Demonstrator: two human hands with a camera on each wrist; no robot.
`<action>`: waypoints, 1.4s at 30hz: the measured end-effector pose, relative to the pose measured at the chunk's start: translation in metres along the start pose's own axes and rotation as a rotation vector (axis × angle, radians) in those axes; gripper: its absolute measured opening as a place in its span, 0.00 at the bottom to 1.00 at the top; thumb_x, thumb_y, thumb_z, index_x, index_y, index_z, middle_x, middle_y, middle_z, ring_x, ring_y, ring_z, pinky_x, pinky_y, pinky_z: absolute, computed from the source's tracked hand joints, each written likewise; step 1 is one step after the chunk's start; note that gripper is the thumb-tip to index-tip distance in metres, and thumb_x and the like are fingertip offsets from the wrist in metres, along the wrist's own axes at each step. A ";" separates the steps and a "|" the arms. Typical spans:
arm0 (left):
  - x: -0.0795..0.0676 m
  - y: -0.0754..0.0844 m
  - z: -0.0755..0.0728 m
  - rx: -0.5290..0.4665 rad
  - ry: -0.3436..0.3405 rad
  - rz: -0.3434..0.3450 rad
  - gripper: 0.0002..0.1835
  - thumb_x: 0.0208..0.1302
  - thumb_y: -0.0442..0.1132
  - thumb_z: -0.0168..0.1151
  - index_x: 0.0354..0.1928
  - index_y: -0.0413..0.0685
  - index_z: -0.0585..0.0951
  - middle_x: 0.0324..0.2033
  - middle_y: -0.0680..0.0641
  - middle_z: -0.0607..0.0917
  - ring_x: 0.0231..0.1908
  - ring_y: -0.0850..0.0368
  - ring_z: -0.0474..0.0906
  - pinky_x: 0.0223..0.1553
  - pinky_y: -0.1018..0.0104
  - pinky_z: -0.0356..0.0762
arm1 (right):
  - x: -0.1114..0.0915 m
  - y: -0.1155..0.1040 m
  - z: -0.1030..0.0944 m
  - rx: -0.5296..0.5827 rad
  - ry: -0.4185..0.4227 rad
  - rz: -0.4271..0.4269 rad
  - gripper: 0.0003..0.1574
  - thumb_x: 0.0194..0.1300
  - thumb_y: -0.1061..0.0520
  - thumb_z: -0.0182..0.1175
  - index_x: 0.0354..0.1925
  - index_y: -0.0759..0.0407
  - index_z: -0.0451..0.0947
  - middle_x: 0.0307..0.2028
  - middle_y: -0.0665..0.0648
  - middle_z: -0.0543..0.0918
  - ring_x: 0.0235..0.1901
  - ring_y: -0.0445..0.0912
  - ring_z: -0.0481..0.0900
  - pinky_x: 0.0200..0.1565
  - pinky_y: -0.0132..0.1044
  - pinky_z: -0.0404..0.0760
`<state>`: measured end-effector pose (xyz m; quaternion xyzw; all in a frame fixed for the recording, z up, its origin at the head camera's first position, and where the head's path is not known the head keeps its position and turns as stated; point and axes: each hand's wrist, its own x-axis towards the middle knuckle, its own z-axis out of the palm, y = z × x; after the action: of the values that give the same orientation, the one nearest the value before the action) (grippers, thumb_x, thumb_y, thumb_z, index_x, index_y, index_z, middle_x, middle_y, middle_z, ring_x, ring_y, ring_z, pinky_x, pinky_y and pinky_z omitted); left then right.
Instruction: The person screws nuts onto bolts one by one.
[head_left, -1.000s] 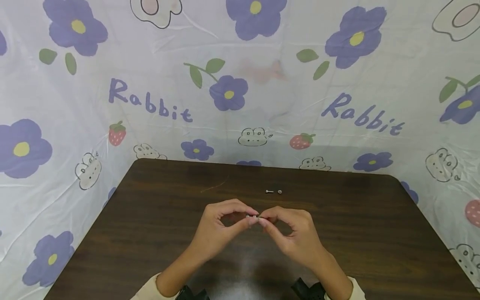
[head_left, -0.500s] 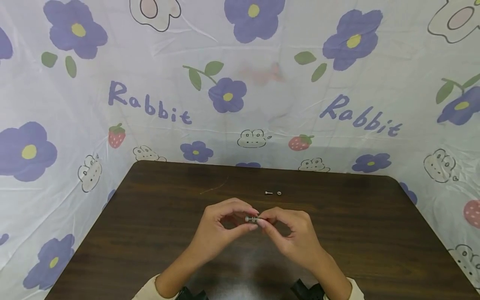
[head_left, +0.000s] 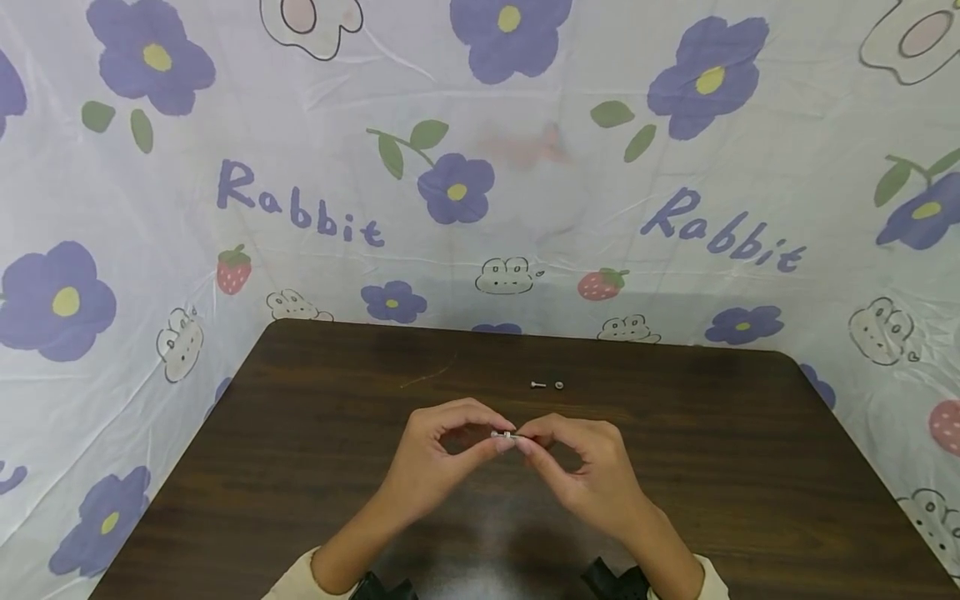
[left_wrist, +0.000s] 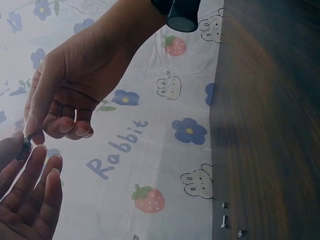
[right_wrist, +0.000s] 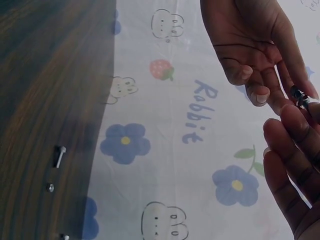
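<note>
Both hands meet over the middle of the table. Between them, in the head view, lies a small silver bolt (head_left: 496, 434) with its head toward the left and a nut (head_left: 507, 434) on its shank. My right hand (head_left: 585, 458) pinches the shank's right end between thumb and index finger. The thumb and index finger of my left hand (head_left: 438, 446) hold the nut from either side, partly covering it. The bolt (right_wrist: 301, 98) shows darkly between the fingertips in the right wrist view. The other fingers of my left hand (right_wrist: 252, 45) are loosely bent.
On the dark wooden table (head_left: 337, 467), beyond the hands, lie another bolt (head_left: 537, 385) and a loose nut (head_left: 558, 386) side by side. A further small metal piece (left_wrist: 241, 233) shows in the left wrist view. A patterned cloth (head_left: 525, 183) hangs around the table's back and sides.
My left thumb and index finger were spread apart half a second ago, with the bolt bare between them. Now they have come together on the nut. The right hand stays on the bolt's end.
</note>
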<state>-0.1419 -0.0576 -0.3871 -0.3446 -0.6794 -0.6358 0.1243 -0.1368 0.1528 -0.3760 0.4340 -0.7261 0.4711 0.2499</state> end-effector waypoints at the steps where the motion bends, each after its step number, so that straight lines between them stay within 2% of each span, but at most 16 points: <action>1: 0.000 0.000 0.000 0.000 0.001 -0.004 0.07 0.65 0.31 0.70 0.42 0.48 0.88 0.37 0.50 0.89 0.35 0.56 0.85 0.34 0.61 0.86 | 0.000 0.000 0.000 -0.004 0.000 -0.001 0.11 0.62 0.70 0.68 0.41 0.58 0.83 0.26 0.48 0.85 0.25 0.37 0.82 0.31 0.27 0.82; 6: 0.000 0.001 -0.001 -0.009 0.008 -0.028 0.07 0.64 0.31 0.70 0.43 0.46 0.89 0.37 0.50 0.89 0.36 0.55 0.86 0.36 0.59 0.87 | -0.001 0.001 0.001 -0.014 -0.009 0.011 0.09 0.64 0.68 0.68 0.40 0.57 0.84 0.26 0.48 0.85 0.25 0.36 0.82 0.32 0.27 0.83; 9: -0.001 0.002 0.000 -0.007 0.013 -0.038 0.06 0.64 0.31 0.70 0.43 0.45 0.89 0.37 0.50 0.90 0.37 0.55 0.86 0.37 0.59 0.87 | -0.001 0.002 0.001 -0.014 -0.018 0.010 0.01 0.69 0.61 0.66 0.40 0.58 0.84 0.27 0.48 0.85 0.25 0.36 0.82 0.32 0.27 0.83; 12: -0.001 0.002 0.000 -0.001 0.021 -0.046 0.06 0.65 0.32 0.71 0.42 0.45 0.89 0.36 0.50 0.90 0.37 0.55 0.86 0.38 0.59 0.87 | -0.001 0.002 0.001 -0.023 -0.026 0.004 0.05 0.72 0.57 0.64 0.40 0.58 0.84 0.27 0.48 0.86 0.25 0.36 0.82 0.32 0.27 0.83; 18: 0.000 0.003 0.000 -0.008 0.022 -0.056 0.05 0.66 0.34 0.70 0.42 0.44 0.89 0.36 0.50 0.90 0.37 0.55 0.87 0.37 0.57 0.87 | 0.001 0.003 -0.001 -0.037 -0.011 -0.030 0.04 0.71 0.59 0.65 0.40 0.59 0.85 0.28 0.49 0.87 0.26 0.37 0.83 0.32 0.28 0.83; 21: 0.001 0.003 -0.001 -0.016 0.021 -0.054 0.09 0.63 0.32 0.72 0.45 0.45 0.89 0.38 0.48 0.90 0.37 0.54 0.86 0.37 0.58 0.87 | 0.001 0.003 -0.001 -0.039 -0.001 -0.041 0.06 0.72 0.58 0.64 0.39 0.59 0.85 0.28 0.50 0.87 0.25 0.37 0.83 0.32 0.28 0.83; 26: 0.002 0.003 -0.003 0.012 -0.006 0.000 0.18 0.55 0.32 0.78 0.49 0.48 0.87 0.43 0.50 0.89 0.39 0.55 0.85 0.34 0.61 0.86 | 0.001 0.002 -0.002 -0.050 0.005 -0.048 0.09 0.74 0.55 0.62 0.40 0.59 0.85 0.28 0.51 0.87 0.25 0.37 0.83 0.31 0.27 0.83; 30: 0.002 0.001 -0.002 0.001 -0.034 0.072 0.14 0.56 0.28 0.76 0.45 0.47 0.88 0.42 0.48 0.87 0.39 0.54 0.84 0.33 0.61 0.86 | 0.001 0.002 -0.002 -0.045 0.007 -0.057 0.08 0.73 0.57 0.63 0.40 0.60 0.85 0.28 0.51 0.87 0.25 0.37 0.83 0.31 0.26 0.82; 33: 0.003 0.000 -0.001 -0.012 -0.031 0.094 0.12 0.57 0.26 0.74 0.42 0.46 0.88 0.40 0.47 0.87 0.39 0.54 0.85 0.33 0.61 0.86 | 0.001 0.002 -0.002 -0.043 0.010 -0.065 0.06 0.72 0.58 0.64 0.41 0.60 0.85 0.27 0.51 0.86 0.24 0.37 0.82 0.30 0.26 0.81; 38: 0.002 -0.001 -0.001 -0.006 -0.017 0.062 0.11 0.58 0.28 0.74 0.43 0.46 0.89 0.39 0.48 0.88 0.37 0.55 0.84 0.33 0.61 0.86 | 0.001 0.003 -0.001 -0.044 0.019 -0.077 0.07 0.73 0.57 0.63 0.40 0.60 0.85 0.26 0.51 0.86 0.24 0.37 0.82 0.30 0.26 0.81; 42: 0.000 0.000 -0.001 0.003 -0.019 -0.004 0.09 0.62 0.32 0.73 0.44 0.47 0.89 0.39 0.50 0.88 0.38 0.55 0.85 0.35 0.61 0.86 | 0.001 0.004 0.000 -0.034 0.025 -0.091 0.09 0.73 0.57 0.63 0.40 0.61 0.85 0.26 0.52 0.86 0.24 0.38 0.83 0.30 0.27 0.82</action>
<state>-0.1426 -0.0584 -0.3871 -0.3491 -0.6822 -0.6316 0.1172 -0.1404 0.1533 -0.3774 0.4563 -0.7104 0.4521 0.2876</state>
